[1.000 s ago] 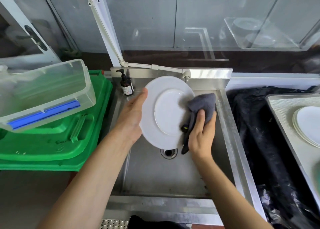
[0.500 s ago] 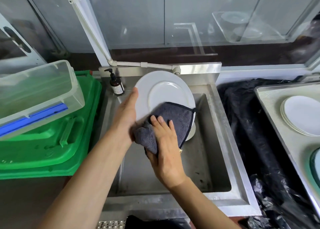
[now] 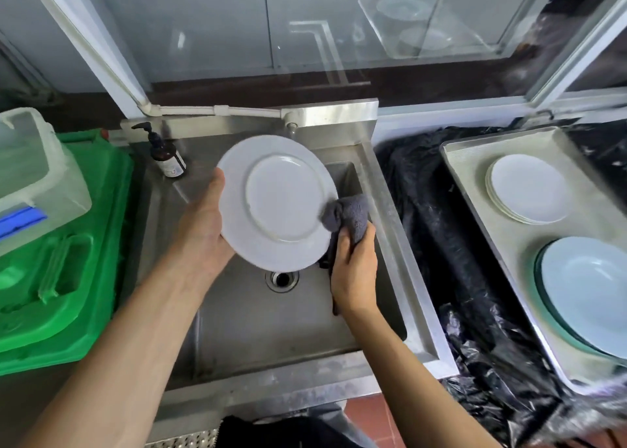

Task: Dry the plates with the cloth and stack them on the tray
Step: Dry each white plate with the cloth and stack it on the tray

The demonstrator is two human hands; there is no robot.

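Note:
A white plate [image 3: 281,203] is held tilted over the steel sink [image 3: 258,315], its underside with the foot ring facing me. My left hand [image 3: 203,223] grips its left rim. My right hand [image 3: 353,267] holds a bunched grey cloth [image 3: 349,213] against the plate's right edge. On the right, a metal tray [image 3: 475,176] carries a stack of white plates [image 3: 529,189] at the back and a stack of pale blue plates [image 3: 590,295] nearer me.
A brown pump bottle [image 3: 166,155] stands at the sink's back left corner. Left of the sink a clear plastic box [image 3: 30,176] sits on a green crate lid [image 3: 68,278]. Black plastic sheeting [image 3: 451,278] lies under the tray. The drain [image 3: 282,279] is below the plate.
My right hand has taken the cloth from the plate's lower face to its right edge. The plate's whole underside shows again. The view has swung, so more of the tray is visible.

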